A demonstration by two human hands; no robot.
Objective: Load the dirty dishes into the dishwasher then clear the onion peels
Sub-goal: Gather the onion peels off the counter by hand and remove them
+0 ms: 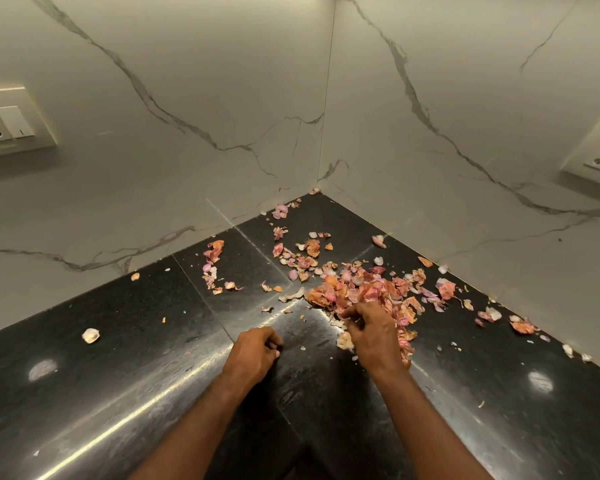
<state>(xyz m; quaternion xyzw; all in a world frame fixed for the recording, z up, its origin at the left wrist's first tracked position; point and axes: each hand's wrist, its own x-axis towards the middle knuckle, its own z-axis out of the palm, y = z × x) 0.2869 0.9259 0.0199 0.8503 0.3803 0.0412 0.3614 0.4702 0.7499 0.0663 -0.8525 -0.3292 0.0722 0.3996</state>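
free: near countertop (118, 393) | blocked: marble walls (222, 98) behind, peels (361, 289) right

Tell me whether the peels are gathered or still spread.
Mostly spread: one dense pile by the right hand, with loose peels scattered across the counter toward the corner.

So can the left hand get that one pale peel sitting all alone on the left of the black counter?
Probably yes. The left hand rests on the shiny black stone counter, fingers curled and seemingly empty. Only bare counter lies between it and the lone pale onion peel to its left.
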